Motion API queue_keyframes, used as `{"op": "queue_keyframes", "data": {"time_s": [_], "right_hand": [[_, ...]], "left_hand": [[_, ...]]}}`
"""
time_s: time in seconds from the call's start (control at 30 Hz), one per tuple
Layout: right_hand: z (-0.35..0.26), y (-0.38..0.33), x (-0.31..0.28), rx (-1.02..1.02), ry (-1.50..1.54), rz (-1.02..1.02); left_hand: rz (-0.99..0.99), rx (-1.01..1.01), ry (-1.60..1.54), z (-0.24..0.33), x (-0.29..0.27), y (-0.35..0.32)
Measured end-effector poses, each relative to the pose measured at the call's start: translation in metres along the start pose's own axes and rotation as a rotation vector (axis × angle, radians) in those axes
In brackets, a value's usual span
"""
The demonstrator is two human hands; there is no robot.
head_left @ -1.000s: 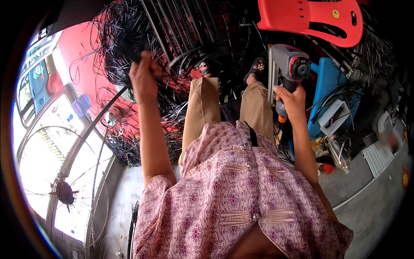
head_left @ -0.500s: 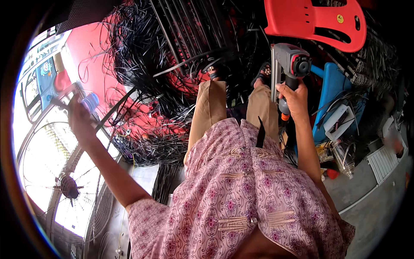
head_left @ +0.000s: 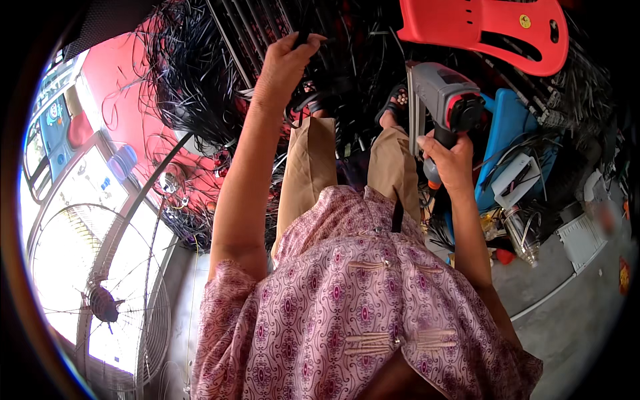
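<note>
My right hand (head_left: 451, 163) is wrapped round the dark handle of a grey, red and black nail gun (head_left: 445, 90), held upright in front of my right knee. Its long metal magazine runs down the left side, and the handle's lower end is orange. My left hand (head_left: 285, 67) is closed on a dark strip (head_left: 304, 25) in front of a black slatted frame (head_left: 248, 30). The strip's far end is lost against the dark background. My left fingertips lie close to the slats, and I cannot tell whether they touch.
Tangled black strips (head_left: 190, 73) heap on the red floor (head_left: 117, 70) to the left. A red plastic chair (head_left: 453, 23) stands far right, with a blue plastic chair (head_left: 497, 150) below it. A round wire fan (head_left: 103, 303) is at left. A clear bottle (head_left: 523, 237) lies at right.
My left hand has swung from the far left over to the slatted frame. The nail gun stays in my right hand, a little tilted from before.
</note>
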State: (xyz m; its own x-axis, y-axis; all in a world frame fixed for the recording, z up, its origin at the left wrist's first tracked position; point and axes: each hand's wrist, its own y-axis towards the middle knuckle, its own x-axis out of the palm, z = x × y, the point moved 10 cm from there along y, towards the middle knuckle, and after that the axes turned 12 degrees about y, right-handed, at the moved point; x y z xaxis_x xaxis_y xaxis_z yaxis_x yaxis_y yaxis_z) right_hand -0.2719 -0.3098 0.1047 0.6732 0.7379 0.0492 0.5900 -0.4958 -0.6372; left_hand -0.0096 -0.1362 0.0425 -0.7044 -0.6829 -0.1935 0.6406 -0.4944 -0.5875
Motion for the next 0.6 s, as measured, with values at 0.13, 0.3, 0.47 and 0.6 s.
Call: {"op": "queue_keyframes", "data": {"time_s": [0.13,0.3,0.47,0.6], "right_hand": [[0.001,0.004,0.009,-0.025,0.009,-0.024],[0.0,0.012,0.023,-0.03,-0.02,-0.069],[0.002,0.016,0.033,-0.049,-0.056,-0.106],[0.002,0.016,0.042,-0.092,-0.13,-0.123]], "left_hand": [[0.13,0.065,0.365,0.002,0.003,-0.002],[0.34,0.251,0.617,0.006,0.002,-0.006],[0.37,0.224,0.553,0.004,0.0,-0.009],[0.362,0.105,0.43,0.0,-0.006,-0.013]]}}
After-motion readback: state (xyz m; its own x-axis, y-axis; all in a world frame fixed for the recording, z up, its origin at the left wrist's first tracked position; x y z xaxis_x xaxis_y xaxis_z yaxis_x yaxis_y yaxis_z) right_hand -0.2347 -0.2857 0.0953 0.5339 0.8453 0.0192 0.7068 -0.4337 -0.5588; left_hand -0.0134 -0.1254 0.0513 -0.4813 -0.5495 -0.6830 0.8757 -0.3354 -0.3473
